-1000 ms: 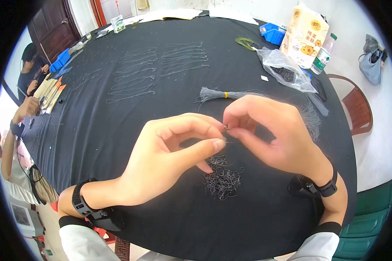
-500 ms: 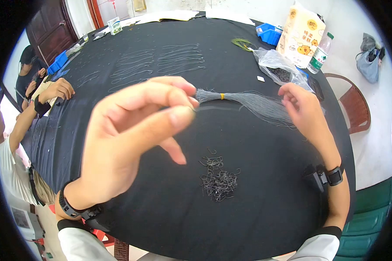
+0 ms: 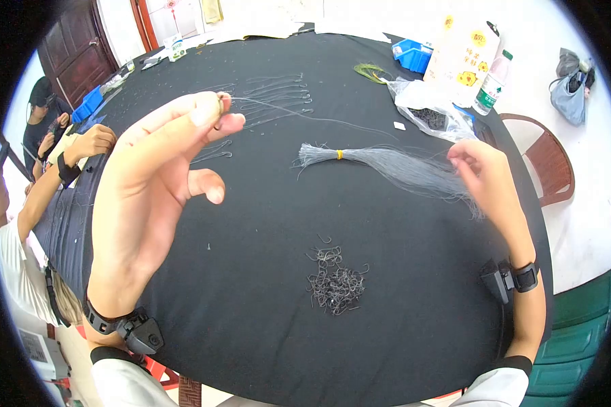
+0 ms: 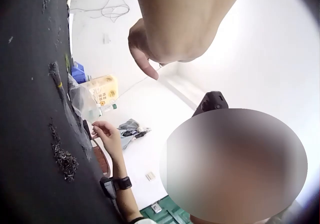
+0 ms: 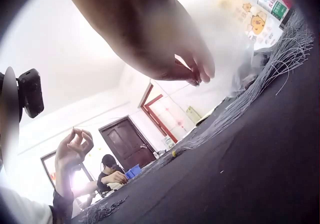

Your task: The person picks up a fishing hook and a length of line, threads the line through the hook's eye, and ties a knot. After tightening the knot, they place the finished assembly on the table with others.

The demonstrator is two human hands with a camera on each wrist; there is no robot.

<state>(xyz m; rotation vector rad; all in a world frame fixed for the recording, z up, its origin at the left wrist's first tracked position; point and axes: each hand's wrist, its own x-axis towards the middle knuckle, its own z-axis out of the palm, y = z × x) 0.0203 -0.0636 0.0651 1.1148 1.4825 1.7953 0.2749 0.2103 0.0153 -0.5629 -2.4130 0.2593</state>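
Raised above the table's left side, my left hand (image 3: 149, 176) pinches a small dark hook (image 3: 218, 112) between thumb and fingertip. A thin grey line (image 3: 305, 115) runs from it rightward, toward my right hand (image 3: 487, 178). That hand's thumb and fingers meet beside the loose end of a grey line bundle (image 3: 387, 166) tied with a yellow band; whether they hold the line's far end is too small to tell. A pile of dark hooks (image 3: 337, 288) lies on the black cloth (image 3: 265, 325). In the right wrist view my right hand (image 5: 160, 39) hangs over the bundle (image 5: 235, 111).
Looped lines (image 3: 275, 95) lie in rows at the back. At the back right stand a blue bin (image 3: 412, 55), a tissue pack (image 3: 463, 57), a bottle (image 3: 493, 83) and an open plastic bag (image 3: 431, 108). Another person's hand (image 3: 94, 140) rests at the left edge.
My hands, together a second ago over the hook pile, have parted. The left rose and moved left with the hook, while the right moved right to the bundle's loose end.
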